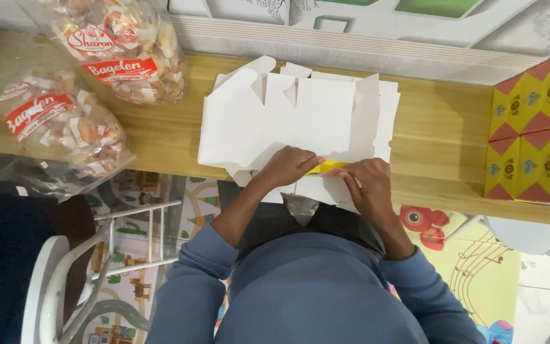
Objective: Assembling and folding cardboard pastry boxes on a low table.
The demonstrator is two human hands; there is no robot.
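White flat carton blank [300, 121], yellow underside

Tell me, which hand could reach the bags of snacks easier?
Probably the left hand. Both hands rest on the white flat cardboard, but the snack bags lie on the left side of the wooden table, farther from the right hand.

— What sort of place is this?
— A home turned packing spot. The wooden table [440, 127] is the centre: under it lies a children's play mat [479, 267] with cartoon pictures, left of it stands a white chair [65, 280].
— And the packing?
— On the table's left end, clear bags of wrapped snacks [65, 127]; on its right end, stacked yellow cartons [536, 146].
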